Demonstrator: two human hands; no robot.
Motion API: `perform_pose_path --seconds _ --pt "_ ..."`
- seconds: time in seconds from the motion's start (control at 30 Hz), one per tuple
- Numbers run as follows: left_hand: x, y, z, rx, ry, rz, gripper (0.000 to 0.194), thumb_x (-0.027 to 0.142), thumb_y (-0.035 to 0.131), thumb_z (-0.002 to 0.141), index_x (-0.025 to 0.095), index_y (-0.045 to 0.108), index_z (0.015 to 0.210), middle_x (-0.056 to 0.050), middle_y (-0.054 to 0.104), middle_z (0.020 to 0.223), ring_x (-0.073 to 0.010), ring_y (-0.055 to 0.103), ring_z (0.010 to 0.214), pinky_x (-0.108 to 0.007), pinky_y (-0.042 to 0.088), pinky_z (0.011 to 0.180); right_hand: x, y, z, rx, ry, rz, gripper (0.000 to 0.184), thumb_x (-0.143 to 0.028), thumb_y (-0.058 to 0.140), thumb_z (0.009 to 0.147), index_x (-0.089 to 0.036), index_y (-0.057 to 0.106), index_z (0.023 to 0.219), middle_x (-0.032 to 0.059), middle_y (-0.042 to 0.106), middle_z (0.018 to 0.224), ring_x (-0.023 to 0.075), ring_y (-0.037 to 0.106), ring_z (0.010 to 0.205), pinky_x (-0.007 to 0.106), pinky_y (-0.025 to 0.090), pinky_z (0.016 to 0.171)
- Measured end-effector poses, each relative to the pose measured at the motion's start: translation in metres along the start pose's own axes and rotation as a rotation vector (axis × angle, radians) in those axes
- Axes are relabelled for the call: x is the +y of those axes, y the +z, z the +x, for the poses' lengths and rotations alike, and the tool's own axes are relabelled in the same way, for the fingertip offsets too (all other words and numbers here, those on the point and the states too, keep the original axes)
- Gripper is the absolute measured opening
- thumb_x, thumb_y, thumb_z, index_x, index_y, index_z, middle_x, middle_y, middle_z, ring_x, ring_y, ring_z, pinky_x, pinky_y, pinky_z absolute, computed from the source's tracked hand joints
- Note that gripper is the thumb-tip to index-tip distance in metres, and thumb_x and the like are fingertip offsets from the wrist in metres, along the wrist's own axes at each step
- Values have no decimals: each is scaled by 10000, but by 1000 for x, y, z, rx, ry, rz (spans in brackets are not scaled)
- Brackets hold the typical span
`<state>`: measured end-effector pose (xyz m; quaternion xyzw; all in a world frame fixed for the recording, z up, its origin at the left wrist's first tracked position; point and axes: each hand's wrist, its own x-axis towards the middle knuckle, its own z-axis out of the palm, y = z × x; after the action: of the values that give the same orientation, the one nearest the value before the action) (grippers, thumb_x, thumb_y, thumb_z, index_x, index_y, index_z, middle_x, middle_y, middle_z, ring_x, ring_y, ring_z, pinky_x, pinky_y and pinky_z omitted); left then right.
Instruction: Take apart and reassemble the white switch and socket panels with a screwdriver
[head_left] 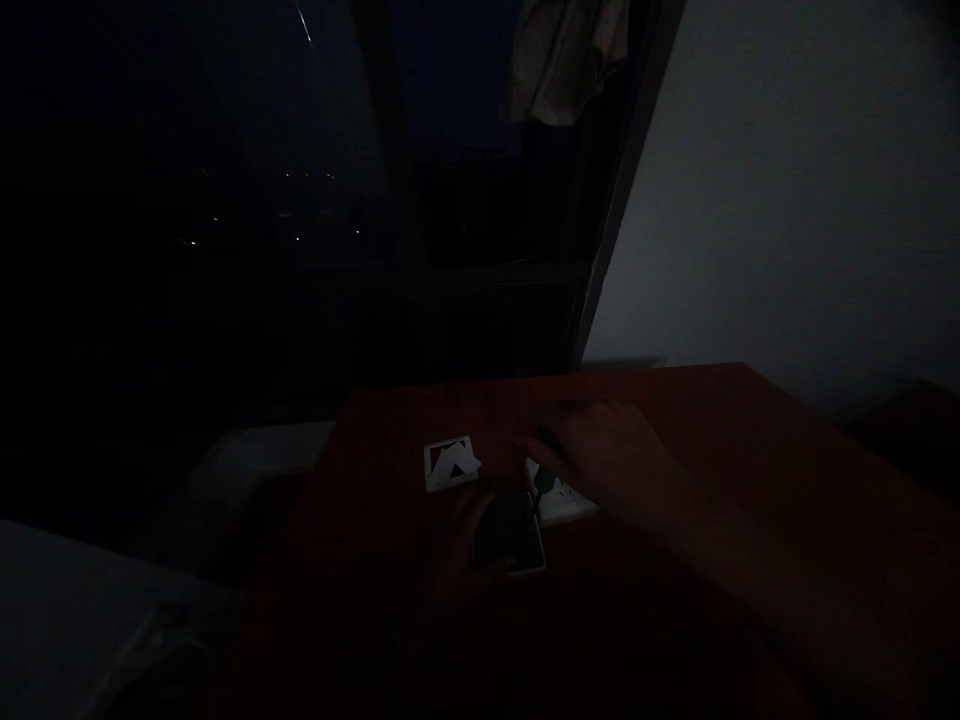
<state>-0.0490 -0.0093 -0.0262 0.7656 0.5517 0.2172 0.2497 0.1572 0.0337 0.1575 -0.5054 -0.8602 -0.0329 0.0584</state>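
In the dim light my left hand (454, 560) grips the left side of a dark square panel with a pale edge (510, 535). Its thumb lies along the lower side and its fingers are at the upper left. My right hand (589, 445) hovers over or rests by a white sheet or card (566, 505), partly covering it. The right fingers curl downward; darkness hides what they hold, if anything. A small green shape (544, 482) with a dark stem shows between the hand and the panel; I cannot tell whether it is printed or separate.
A white square frame (429, 470) with pale pieces across it lies on the reddish-brown table (390, 420). Behind stands a dark window with a cloth (566, 65) hanging above. A pale wall (787, 200) rises at right, and a light surface (67, 610) is at lower left.
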Motion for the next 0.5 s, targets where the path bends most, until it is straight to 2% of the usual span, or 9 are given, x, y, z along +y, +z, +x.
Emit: perform_pose_path --seconds 0.07,0.13,0.2,0.27,0.33,0.4,0.43,0.5 --pt "0 0 0 3 -12 -6 723 322 697 733 237 407 1389 -99 384 1463 -304 379 1322 -482 342 1084 4 1 -2 22 -89 103 263 -355 448 929 -187 604 1058 91 701 916 226 668 781 303 436 617" --pt "1 0 1 -1 -23 2 729 325 697 731 222 406 1391 -107 384 1462 -310 377 1323 -487 343 1082 9 -1 -6 25 -178 242 397 -296 497 902 -176 479 1280 105 683 1027 228 654 883 313 464 685" --pt "1 0 1 -2 -28 17 725 328 693 732 199 412 1388 -124 386 1459 -318 375 1323 -494 345 1078 11 -3 -10 -18 -241 362 534 -260 519 884 -170 359 1386 116 662 1101 211 639 940 303 474 726" --pt "1 0 2 -1 -12 29 712 345 691 735 188 425 1377 -136 393 1453 -323 369 1326 -502 338 1079 10 -6 -11 -53 -210 347 500 -288 530 882 -160 405 1349 121 676 1063 212 650 900 298 475 694" --pt "0 1 2 8 9 29 699 364 684 745 193 429 1373 -137 397 1452 -320 365 1329 -501 331 1082 6 -8 -9 -50 -89 184 369 -388 509 896 -149 551 1174 126 704 928 240 670 805 311 460 628" --pt "-2 2 2 17 14 27 701 366 680 750 205 419 1380 -127 398 1453 -314 370 1328 -497 335 1081 2 -8 -6 -39 11 19 371 -471 429 922 -162 630 957 124 709 811 256 678 724 319 437 584" --pt "-2 3 1 24 12 28 702 357 680 750 209 415 1383 -122 399 1453 -311 373 1326 -494 336 1081 1 -8 -5 -39 21 -14 396 -477 391 936 -174 640 890 115 709 792 251 679 705 316 431 579" --pt "-2 2 1 41 15 28 694 340 679 749 215 419 1381 -111 410 1447 -305 381 1322 -487 337 1084 2 -8 -4 -36 -36 28 355 -430 380 951 -199 647 919 92 714 849 229 681 732 305 434 599"
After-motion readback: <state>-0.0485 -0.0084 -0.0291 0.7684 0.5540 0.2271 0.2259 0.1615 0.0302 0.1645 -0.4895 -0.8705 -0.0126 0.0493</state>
